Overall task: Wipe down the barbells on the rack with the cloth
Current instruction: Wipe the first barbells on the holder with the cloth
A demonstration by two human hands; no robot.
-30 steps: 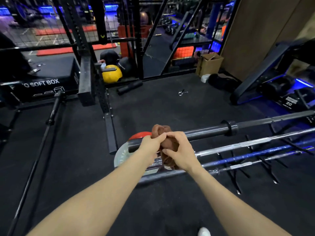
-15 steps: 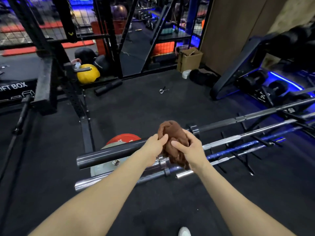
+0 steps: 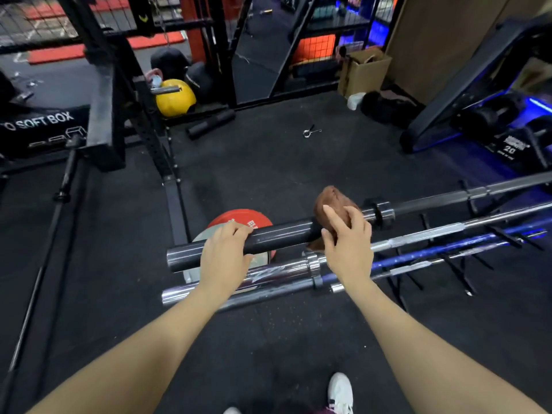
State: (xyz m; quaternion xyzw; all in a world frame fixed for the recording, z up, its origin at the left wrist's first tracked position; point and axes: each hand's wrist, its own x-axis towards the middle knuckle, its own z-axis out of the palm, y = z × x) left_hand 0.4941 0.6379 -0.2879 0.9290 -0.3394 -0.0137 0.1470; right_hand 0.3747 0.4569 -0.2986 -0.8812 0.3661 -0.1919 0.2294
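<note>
Left hand point(image 3: 222, 258) now off cloth point(image 3: 331, 210), gripping black barbell point(image 3: 277, 239); right hand point(image 3: 348, 246) alone clasps cloth round it.

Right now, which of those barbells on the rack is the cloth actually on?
The top, dark barbell: the right hand presses the brown cloth round its sleeve while the left hand grips it. The chrome and blue bars below go untouched.

A bunched brown cloth point(image 3: 334, 209) wraps the black sleeve of the top barbell point(image 3: 277, 238), beside its collar point(image 3: 383, 214).
</note>
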